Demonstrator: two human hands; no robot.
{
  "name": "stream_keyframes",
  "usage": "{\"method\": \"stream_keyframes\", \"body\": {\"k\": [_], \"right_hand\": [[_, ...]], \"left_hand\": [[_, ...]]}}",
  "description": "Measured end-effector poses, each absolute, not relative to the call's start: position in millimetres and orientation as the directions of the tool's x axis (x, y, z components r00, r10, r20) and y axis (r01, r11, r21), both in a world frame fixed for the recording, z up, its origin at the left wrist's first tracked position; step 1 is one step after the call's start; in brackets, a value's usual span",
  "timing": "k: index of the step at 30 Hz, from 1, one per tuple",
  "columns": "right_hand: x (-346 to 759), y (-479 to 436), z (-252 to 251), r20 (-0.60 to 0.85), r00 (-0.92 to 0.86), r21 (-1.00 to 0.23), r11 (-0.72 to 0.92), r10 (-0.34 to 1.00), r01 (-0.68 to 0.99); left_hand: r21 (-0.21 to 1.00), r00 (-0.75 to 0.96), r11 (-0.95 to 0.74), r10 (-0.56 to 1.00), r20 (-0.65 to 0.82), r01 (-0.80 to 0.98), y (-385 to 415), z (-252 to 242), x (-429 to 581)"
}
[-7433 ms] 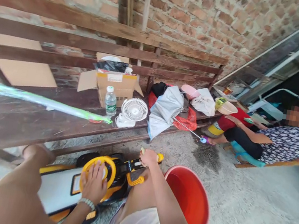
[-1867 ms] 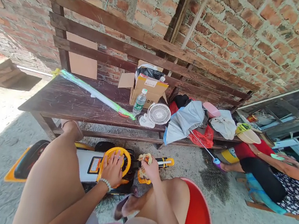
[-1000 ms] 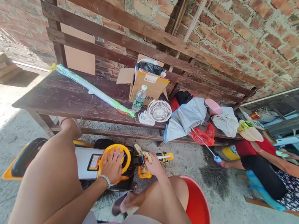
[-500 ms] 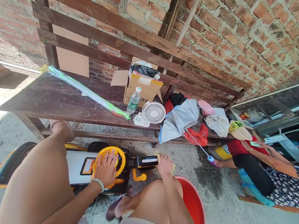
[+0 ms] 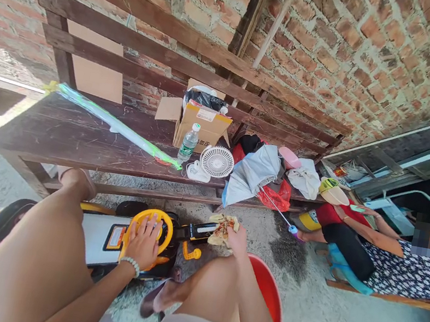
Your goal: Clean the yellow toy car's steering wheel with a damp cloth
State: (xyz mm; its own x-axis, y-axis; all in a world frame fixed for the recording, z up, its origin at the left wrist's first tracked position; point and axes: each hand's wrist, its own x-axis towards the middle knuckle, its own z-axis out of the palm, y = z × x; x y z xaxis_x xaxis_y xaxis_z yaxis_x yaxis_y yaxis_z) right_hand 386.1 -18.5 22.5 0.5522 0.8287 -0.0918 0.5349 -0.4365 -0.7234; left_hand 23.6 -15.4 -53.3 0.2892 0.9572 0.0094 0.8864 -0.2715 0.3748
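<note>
My left hand (image 5: pixel 143 243) lies with spread fingers on the yellow steering wheel (image 5: pixel 169 223) of a toy ride-on digger. The digger (image 5: pixel 95 237) has a white body, a black seat at the left and a dark front arm (image 5: pixel 203 230) pointing right. In my right hand (image 5: pixel 237 240) is a crumpled yellowish rag (image 5: pixel 222 228) with red-brown patches, gripped at its right side. It is above the tip of the front arm; whether it touches cannot be told. A yellow lever-like part (image 5: pixel 191 252) sits below the arm.
Behind the digger runs a wooden bench (image 5: pixel 24 133), bearing a carton (image 5: pixel 200 125), a bottle (image 5: pixel 188 143), a white fan (image 5: pixel 217 161), a wrapped long item (image 5: pixel 116 127) and a grey umbrella (image 5: pixel 252 170). A red tub (image 5: pixel 266 292) stands beside my right leg. Another person (image 5: pixel 380 262) sits at right.
My right hand has turned, and more of the rag now shows to its left. My left hand stays on the wheel. The view has shifted slightly.
</note>
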Motion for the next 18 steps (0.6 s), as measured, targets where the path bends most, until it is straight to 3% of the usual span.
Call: {"method": "stream_keyframes", "body": {"k": [3,5,10,18], "right_hand": [[428.2,-4.2,43.2,-0.084,0.694,-0.567,-0.607,0.715,0.557],[439.4,3.0,43.9,-0.130,0.684,-0.496,-0.645,0.717,0.582],[421.3,15.0,14.0,-0.281,0.601,-0.336,-0.663,0.748,0.668],[410.0,16.1,6.9,-0.280,0.588,-0.154,-0.640,0.759,0.752]], "left_hand": [[0.372,0.283,-0.268,0.959,0.015,0.889,-15.7,-54.9,23.7],[0.366,0.285,-0.269,0.959,0.011,0.891,-16.2,-54.2,23.9],[0.352,0.283,-0.265,0.959,0.001,0.897,-18.3,-48.1,24.1],[0.354,0.288,-0.260,0.957,-0.027,0.898,-19.0,-41.3,23.8]]}}
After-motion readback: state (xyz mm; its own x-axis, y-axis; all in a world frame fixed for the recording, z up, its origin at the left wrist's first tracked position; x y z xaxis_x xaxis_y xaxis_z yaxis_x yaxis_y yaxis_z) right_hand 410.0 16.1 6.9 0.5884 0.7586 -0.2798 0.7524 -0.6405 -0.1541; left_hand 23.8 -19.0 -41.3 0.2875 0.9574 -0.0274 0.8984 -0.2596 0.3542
